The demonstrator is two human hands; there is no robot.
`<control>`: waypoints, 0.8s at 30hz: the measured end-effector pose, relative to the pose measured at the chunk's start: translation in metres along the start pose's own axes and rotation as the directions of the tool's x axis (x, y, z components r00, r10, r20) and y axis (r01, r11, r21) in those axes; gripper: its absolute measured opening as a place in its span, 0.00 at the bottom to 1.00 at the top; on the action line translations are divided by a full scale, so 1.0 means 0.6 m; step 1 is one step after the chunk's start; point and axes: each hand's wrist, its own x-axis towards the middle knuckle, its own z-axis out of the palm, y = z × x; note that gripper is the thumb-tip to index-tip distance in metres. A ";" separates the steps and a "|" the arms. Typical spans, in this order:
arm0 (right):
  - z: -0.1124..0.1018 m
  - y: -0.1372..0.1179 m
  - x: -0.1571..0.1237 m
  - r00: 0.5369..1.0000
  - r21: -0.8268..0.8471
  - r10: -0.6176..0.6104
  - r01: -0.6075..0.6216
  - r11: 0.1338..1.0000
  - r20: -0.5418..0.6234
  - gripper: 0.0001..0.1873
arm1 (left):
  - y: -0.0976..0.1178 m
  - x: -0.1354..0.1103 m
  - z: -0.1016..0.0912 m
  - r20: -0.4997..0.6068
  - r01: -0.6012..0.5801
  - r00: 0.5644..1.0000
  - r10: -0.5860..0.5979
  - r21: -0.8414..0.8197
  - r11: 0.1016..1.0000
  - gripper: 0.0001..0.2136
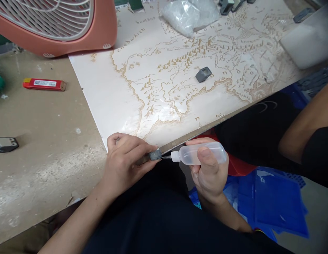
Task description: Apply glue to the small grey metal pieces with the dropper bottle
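Between the thumb and fingers of my left hand (126, 158) is a small grey block-like part (155, 154), held at the front edge of the table. My right hand (211, 173) is wrapped round a translucent squeeze bottle (189, 154) with a white cap and a thin needle tip. The bottle lies nearly level, and its needle (166, 157) points left, at or very near the grey part's lower right corner. Whether any liquid comes out is too small to tell. A similar grey part (203, 74) sits on the map sheet (121, 116).
A pink fan (105, 28) stands at the back left. On the bare table lie a red box-shaped item (44, 84) and another grey part (5, 145). A clear plastic bag (179, 16) and more grey parts (226, 6) are at the back. Blue trays (277, 201) lie below, right, near another person's arm (309, 123).
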 end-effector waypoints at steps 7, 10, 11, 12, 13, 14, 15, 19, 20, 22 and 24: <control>-0.001 -0.007 0.010 1.000 -0.033 -0.007 0.007 0.999 0.020 0.19 | 0.001 0.001 0.000 -0.004 -0.020 1.000 0.020 -0.004 1.000 0.07; 0.000 -0.025 0.017 0.997 -0.110 -0.062 0.065 0.992 0.037 0.17 | 0.000 0.002 0.001 0.001 -0.036 0.999 0.036 0.007 0.999 0.07; 0.000 -0.030 0.018 0.996 -0.138 -0.088 0.092 0.986 0.032 0.17 | 0.000 0.002 0.002 0.004 -0.043 0.999 0.042 0.012 0.999 0.08; 0.000 -0.033 0.018 0.993 -0.160 -0.119 0.122 0.980 0.023 0.16 | 0.000 0.003 0.003 0.007 -0.045 0.999 0.044 0.020 0.999 0.09; 0.000 -0.034 0.017 0.988 -0.168 -0.153 0.153 0.974 0.014 0.16 | 0.001 0.004 0.004 0.005 -0.039 0.999 0.039 0.031 0.999 0.10; 0.001 -0.032 0.016 0.984 -0.156 -0.180 0.179 0.971 0.003 0.17 | 0.002 0.005 0.006 -0.004 -0.024 1.000 0.024 0.047 0.999 0.10; 0.003 -0.027 0.014 0.980 -0.128 -0.197 0.194 0.973 -0.014 0.17 | 0.004 0.006 0.009 -0.017 0.004 1.000 -0.003 0.068 0.998 0.11; 0.018 0.003 0.004 0.970 0.057 -0.203 0.212 0.976 -0.135 0.17 | 0.016 0.014 0.019 -0.075 0.147 0.988 -0.136 0.171 0.974 0.25; 0.024 0.010 0.001 0.968 0.084 -0.199 0.213 0.973 -0.156 0.17 | 0.020 0.016 0.021 -0.083 0.169 0.984 -0.155 0.195 0.966 0.28; 0.035 0.021 -0.004 0.969 0.109 -0.180 0.199 0.974 -0.169 0.17 | 0.025 0.019 0.025 -0.097 0.201 0.978 -0.183 0.233 0.951 0.29; 0.044 0.028 -0.009 0.976 0.111 -0.150 0.169 0.979 -0.160 0.18 | 0.028 0.021 0.027 -0.103 0.228 0.973 -0.209 0.245 0.942 0.28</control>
